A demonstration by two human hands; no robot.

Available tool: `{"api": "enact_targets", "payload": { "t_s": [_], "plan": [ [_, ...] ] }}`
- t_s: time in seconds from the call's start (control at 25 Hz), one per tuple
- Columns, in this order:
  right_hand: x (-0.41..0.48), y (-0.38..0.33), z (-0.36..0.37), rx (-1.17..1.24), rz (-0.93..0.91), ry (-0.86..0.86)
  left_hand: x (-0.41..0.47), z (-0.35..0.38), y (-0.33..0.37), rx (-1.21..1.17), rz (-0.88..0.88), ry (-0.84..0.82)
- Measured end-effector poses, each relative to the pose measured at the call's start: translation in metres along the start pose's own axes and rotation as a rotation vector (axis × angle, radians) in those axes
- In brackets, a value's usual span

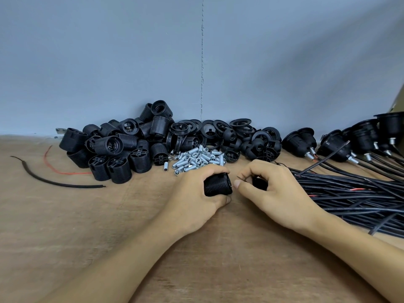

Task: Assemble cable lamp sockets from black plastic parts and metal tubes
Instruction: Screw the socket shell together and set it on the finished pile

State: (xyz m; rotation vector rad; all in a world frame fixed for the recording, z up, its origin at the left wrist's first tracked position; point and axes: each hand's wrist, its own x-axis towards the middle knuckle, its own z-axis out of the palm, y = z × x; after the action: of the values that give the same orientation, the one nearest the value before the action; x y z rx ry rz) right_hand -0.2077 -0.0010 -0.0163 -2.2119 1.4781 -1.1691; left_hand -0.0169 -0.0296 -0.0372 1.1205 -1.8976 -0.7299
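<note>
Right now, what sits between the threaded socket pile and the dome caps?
Head view: the heap of metal tubes, with black rings piled behind it, fills that gap.

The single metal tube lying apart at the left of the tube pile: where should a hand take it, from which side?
Probably best to pinch the lone metal tube across its round sides near mid-length, coming from above on the near side. It lies apart from the tube pile, so its flanks are free, while ribbed socket bodies stand close behind it.
</note>
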Motion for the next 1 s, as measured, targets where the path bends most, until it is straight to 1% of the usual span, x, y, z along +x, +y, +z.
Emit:
{"api": "enact_targets", "payload": {
  "t_s": [0.12, 0.4, 0.88, 1.0],
  "plan": [
    [-0.0005, 0.0001, 0.0000, 0.027, 0.035, -0.024, 0.0006, -0.0005, -0.0002, -0.002, -0.028, 0.011],
    [-0.0006, 0.0022, 0.0031, 0.015, 0.067, -0.076, 0.0005, 0.0003, -0.0011, 0.025, -0.020, 0.015],
    [-0.0028, -0.0041, 0.0047, 0.000, 0.068, -0.078, 0.0004, 0.0038, 0.0003, -0.008, -0.006, -0.002],
    [-0.0029, -0.0030, 0.0056, 0.011, 0.095, -0.083, 0.0001, 0.0017, 0.0010, -0.004, 0.004, -0.007]
  ]
}}
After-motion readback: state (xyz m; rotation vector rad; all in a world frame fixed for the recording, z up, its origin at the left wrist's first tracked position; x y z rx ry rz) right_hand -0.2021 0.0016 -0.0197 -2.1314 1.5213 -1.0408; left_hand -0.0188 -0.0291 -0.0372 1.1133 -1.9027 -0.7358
